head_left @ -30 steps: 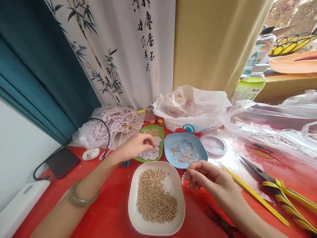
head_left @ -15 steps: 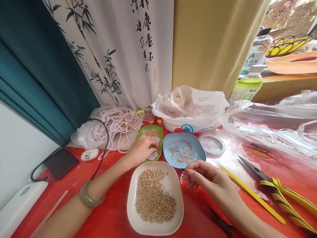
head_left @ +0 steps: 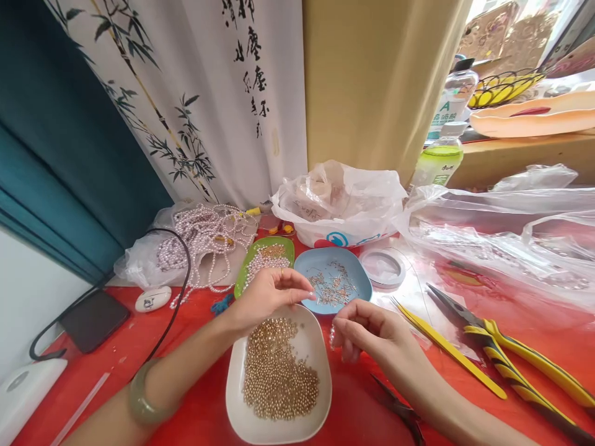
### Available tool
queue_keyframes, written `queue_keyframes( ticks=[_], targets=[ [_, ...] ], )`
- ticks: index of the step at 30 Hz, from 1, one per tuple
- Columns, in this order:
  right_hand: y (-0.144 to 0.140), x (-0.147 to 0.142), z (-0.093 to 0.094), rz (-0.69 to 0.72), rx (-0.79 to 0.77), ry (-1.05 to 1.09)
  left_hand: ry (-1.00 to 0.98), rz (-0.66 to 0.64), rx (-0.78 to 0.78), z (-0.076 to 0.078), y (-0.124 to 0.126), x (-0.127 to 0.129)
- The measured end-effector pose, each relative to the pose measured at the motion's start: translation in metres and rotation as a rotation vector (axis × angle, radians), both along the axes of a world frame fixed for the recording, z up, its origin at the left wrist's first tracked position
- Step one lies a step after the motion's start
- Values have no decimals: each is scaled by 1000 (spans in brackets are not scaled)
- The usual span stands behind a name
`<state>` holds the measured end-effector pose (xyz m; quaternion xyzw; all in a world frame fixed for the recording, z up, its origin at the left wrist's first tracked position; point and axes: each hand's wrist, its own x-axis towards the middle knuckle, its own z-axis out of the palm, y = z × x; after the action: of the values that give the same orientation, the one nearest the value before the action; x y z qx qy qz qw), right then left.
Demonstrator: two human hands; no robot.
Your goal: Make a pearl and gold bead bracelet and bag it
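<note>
My left hand (head_left: 274,292) is over the far rim of the white tray (head_left: 233,402), which holds many gold beads (head_left: 281,378). Its thumb and forefinger are pinched together, with a tiny pale bead at their tips. Close by on the right, my right hand (head_left: 372,328) pinches a short beaded strand (head_left: 332,336) that hangs from its fingertips; the fingers partly hide it. Behind the left hand lies a green tray (head_left: 291,249) of pearl and gold beads. A blue tray (head_left: 365,286) with loose metal pins sits beyond both hands.
Yellow tweezers (head_left: 450,350), yellow-black pliers (head_left: 488,334) and dark scissors (head_left: 397,402) lie at right. A spool (head_left: 402,267) rests beside the blue tray. Pearl strands (head_left: 199,238) and a black cable (head_left: 188,266) are at left. A plastic-lined basin (head_left: 339,232) stands behind.
My left hand has left the green tray and come right, towards my right hand, fingers pinched. My right hand keeps hold of the beaded strand. The whole view has shifted slightly.
</note>
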<state>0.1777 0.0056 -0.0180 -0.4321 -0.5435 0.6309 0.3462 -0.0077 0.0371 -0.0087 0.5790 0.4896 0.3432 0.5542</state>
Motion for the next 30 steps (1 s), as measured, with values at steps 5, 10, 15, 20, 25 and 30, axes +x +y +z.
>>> queue_keyframes(
  ticks=[5,10,15,20,25,30],
  targets=[
    [-3,0,2,16,-8,16,-114,2,-67,-3,-8,10],
    [-4,0,1,31,12,17,-145,18,-79,-5,-8,9],
    [-5,0,-2,55,15,13,-152,25,-82,-6,-8,8],
    [-5,0,-3,67,11,-4,-148,10,-70,-6,-9,8],
    [-5,0,-3,69,9,-4,-105,-24,-51,-4,-10,7],
    [-4,0,-5,73,25,-11,4,-85,-4,0,-13,10]
  ],
)
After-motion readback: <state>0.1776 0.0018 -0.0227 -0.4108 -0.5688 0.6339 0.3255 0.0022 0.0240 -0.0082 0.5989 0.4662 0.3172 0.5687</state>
